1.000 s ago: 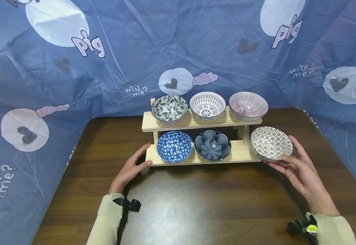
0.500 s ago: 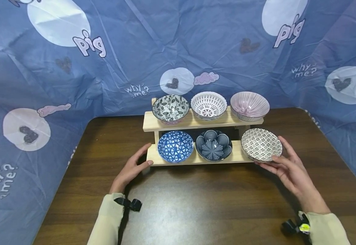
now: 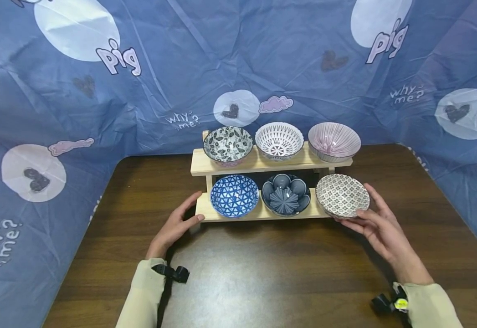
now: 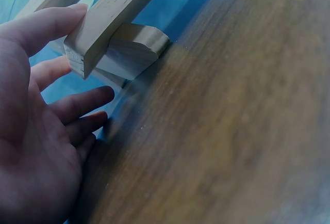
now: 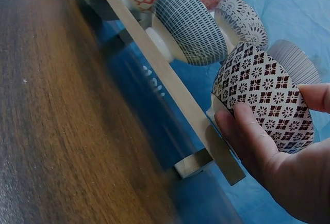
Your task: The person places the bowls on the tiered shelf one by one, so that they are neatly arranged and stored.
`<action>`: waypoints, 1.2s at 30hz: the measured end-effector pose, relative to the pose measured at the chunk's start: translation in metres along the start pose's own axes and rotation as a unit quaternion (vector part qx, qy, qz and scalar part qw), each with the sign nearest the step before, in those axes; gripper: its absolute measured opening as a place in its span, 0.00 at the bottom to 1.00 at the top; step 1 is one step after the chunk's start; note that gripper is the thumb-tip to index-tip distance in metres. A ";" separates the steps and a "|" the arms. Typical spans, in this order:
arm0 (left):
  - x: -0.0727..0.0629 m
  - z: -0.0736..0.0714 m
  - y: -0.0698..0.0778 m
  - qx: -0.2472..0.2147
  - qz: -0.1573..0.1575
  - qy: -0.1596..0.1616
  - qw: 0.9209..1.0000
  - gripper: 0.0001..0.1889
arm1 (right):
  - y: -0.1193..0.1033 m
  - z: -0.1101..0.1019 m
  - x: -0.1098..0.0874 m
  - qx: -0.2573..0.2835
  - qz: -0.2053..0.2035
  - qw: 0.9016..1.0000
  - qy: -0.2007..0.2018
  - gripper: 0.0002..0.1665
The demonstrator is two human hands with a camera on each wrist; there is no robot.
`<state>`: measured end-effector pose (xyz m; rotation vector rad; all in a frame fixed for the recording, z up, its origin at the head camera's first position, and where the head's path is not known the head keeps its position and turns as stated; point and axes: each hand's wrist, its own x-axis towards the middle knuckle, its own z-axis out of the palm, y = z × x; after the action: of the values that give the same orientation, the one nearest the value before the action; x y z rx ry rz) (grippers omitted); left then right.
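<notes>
My right hand grips a bowl with a small dark floral check, thumb at its rim and fingers under its side. The bowl is at the right end of the lower step of a two-step wooden stand. In the right wrist view its foot is close to the board; whether it touches is unclear. My left hand holds the left end of the lower board between thumb and index finger, the other fingers hanging free. A dark blue flower bowl and a blue triangle-patterned bowl stand on the same step.
On the upper step are a leaf-patterned bowl, a white-and-black bowl and a pink-striped bowl. The brown wooden table extends in front. A blue printed cloth hangs close behind the stand.
My right hand has brought the checked bowl leftward, from beyond the stand's right end to over the lower step. The left hand and the other bowls have stayed put.
</notes>
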<state>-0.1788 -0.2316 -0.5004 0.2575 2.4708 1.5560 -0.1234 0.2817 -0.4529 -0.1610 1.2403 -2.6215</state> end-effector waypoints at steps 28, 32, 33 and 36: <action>-0.002 -0.001 0.000 0.000 -0.016 0.001 1.000 0.38 | 0.000 0.005 0.006 -0.019 0.036 0.999 0.018 0.49; -0.002 -0.001 0.000 -0.001 -0.016 0.000 1.000 0.38 | 0.000 0.003 0.007 -0.019 0.041 0.999 0.007 0.49; -0.002 -0.001 0.000 0.000 -0.015 0.000 1.000 0.38 | 0.000 0.003 0.006 -0.020 0.043 0.999 0.003 0.49; -0.002 -0.001 0.000 0.002 -0.012 0.000 1.000 0.38 | 0.000 0.000 0.006 -0.033 0.049 0.998 -0.012 0.47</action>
<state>-0.1771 -0.2334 -0.4995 0.2262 2.4682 1.5426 -0.1290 0.2809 -0.4528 -0.1406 1.2936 -2.4905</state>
